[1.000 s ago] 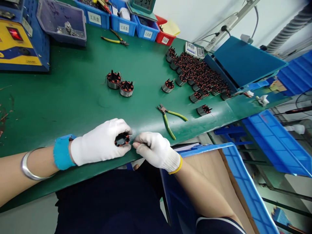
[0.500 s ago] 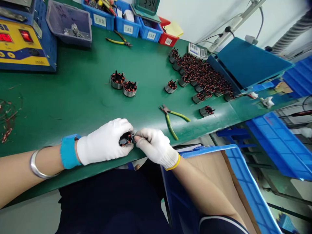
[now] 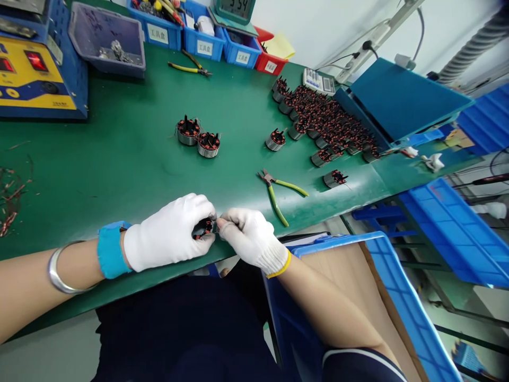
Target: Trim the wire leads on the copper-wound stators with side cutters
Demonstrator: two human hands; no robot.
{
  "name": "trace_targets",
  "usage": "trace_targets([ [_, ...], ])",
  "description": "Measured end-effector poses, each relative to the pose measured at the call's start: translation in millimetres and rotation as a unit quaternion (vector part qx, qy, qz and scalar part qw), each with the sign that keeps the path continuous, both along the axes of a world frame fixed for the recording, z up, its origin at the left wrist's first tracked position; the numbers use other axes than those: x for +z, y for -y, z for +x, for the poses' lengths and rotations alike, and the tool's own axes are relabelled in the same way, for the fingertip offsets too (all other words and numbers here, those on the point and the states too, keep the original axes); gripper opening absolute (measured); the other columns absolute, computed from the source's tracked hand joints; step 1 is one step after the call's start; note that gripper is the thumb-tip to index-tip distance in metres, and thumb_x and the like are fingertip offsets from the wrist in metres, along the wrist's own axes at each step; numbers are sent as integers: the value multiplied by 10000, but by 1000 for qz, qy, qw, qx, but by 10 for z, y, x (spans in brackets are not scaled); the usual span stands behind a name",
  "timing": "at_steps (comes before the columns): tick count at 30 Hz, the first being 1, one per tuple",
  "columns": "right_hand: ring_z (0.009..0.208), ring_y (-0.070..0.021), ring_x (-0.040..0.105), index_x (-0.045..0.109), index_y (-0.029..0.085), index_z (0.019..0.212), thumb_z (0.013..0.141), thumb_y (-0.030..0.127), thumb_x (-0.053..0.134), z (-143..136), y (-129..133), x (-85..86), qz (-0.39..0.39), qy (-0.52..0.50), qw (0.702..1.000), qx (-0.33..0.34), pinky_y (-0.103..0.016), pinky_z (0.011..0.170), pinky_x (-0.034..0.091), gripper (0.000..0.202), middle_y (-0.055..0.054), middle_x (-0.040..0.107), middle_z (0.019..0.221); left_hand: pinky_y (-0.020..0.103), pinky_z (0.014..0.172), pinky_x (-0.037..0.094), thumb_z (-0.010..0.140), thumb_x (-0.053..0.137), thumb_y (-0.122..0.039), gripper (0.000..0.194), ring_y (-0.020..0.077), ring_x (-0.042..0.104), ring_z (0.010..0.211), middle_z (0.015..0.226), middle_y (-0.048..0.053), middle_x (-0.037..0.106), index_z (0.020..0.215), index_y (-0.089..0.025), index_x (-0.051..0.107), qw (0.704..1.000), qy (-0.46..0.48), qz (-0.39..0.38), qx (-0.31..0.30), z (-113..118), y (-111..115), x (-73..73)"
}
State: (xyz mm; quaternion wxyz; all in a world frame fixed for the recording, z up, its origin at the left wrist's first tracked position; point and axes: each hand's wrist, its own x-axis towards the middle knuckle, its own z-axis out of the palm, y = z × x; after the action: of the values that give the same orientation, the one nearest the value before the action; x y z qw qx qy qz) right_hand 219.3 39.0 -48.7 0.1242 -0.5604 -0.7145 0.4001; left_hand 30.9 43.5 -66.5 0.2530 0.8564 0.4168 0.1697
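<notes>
My left hand (image 3: 173,232), in a white glove, is wrapped around a motor stator (image 3: 202,228) near the bench's front edge. The stator lies on its side in the grip, showing a dark core and bits of copper winding. Close against its right side, my right hand (image 3: 248,236), also gloved, has thumb and forefinger pinched together. What lies in that pinch is too small to make out. Cutting pliers (image 3: 270,183) with green handles rest with their handles spread, beyond my right hand. Two more stators (image 3: 188,130) stand side by side farther up the green bench (image 3: 131,159).
Many stators (image 3: 326,116) are packed together at the right, with a few singles (image 3: 335,179) nearby. Tool boxes (image 3: 163,34), a red box (image 3: 271,63) and a second pair of pliers (image 3: 191,69) are at the back. Wire scraps (image 3: 10,199) lie left; a blue crate (image 3: 397,281) stands right.
The camera view has shifted slightly, moving the bench items a little to the left. Both hands keep nearly the same pose at the stator.
</notes>
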Motion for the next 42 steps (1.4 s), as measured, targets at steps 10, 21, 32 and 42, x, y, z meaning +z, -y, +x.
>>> trace_targets([
  [10,475,-79,485,534,174,651,844,361,506,199,-42,-134,-163,-143,975,-54,-198,466,382,270,26,562,570,353,720,410,810,481,-215,138,194,469,793,885,67,527,868,-159,592,998,26,56,-21,7,51,-117],
  [21,716,-121,618,605,188,1111,789,477,630,294,-154,139,-54,-143,987,-47,-213,616,497,433,-32,676,888,355,731,409,790,484,-149,81,189,468,801,866,61,539,807,-162,562,995,62,70,-18,59,58,-132],
  [32,515,-107,612,646,100,740,715,416,728,72,-438,-81,-371,-208,897,121,-190,502,526,327,-36,647,574,355,702,417,771,502,-210,71,201,474,784,842,51,521,835,-179,502,999,29,29,14,59,63,-101],
  [42,510,-100,604,608,141,689,763,210,576,26,-117,-112,-226,-176,958,-1,-171,469,500,105,-13,638,600,351,708,413,756,496,-188,86,195,466,782,842,48,515,841,-185,494,999,34,23,-8,28,48,-73],
])
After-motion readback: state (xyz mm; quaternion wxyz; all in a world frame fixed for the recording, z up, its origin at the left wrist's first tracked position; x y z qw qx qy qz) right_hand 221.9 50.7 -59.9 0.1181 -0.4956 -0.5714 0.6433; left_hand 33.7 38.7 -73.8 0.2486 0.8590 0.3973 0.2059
